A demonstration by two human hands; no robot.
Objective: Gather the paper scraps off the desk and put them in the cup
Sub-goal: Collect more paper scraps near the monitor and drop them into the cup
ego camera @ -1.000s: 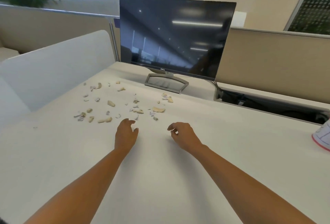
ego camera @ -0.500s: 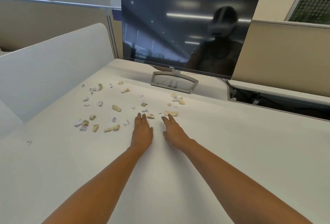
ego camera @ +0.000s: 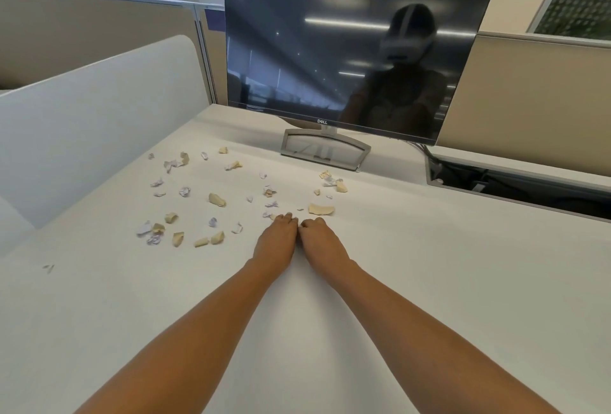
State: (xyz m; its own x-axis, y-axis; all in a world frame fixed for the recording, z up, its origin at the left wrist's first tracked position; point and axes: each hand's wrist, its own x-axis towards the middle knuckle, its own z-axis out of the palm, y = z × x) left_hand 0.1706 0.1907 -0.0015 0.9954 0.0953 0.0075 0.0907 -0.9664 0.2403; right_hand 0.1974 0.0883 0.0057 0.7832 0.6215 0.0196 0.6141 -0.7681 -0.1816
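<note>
Several tan and white paper scraps (ego camera: pixel 217 199) lie scattered on the white desk (ego camera: pixel 429 281), left of and in front of the monitor. My left hand (ego camera: pixel 276 238) and my right hand (ego camera: pixel 319 238) lie side by side at the near edge of the scatter, knuckles almost touching. Both have their fingers curled under. The left fingertips close over a small scrap (ego camera: pixel 268 215) at the edge of the pile. A larger tan scrap (ego camera: pixel 321 209) sits just beyond the right fingertips, apart from them; I see nothing in the right hand. The cup is out of view.
A dark Dell monitor (ego camera: pixel 347 50) on a grey stand (ego camera: pixel 325 149) is at the back of the desk. A white side panel (ego camera: pixel 99 116) borders the left. An open cable tray (ego camera: pixel 515 182) runs along the back right. One stray scrap (ego camera: pixel 49 268) lies at the far left.
Both hands slid forward to the scraps and came together. Their fingers went from flat on the desk to curled. The view shifted left, so the cup left the frame.
</note>
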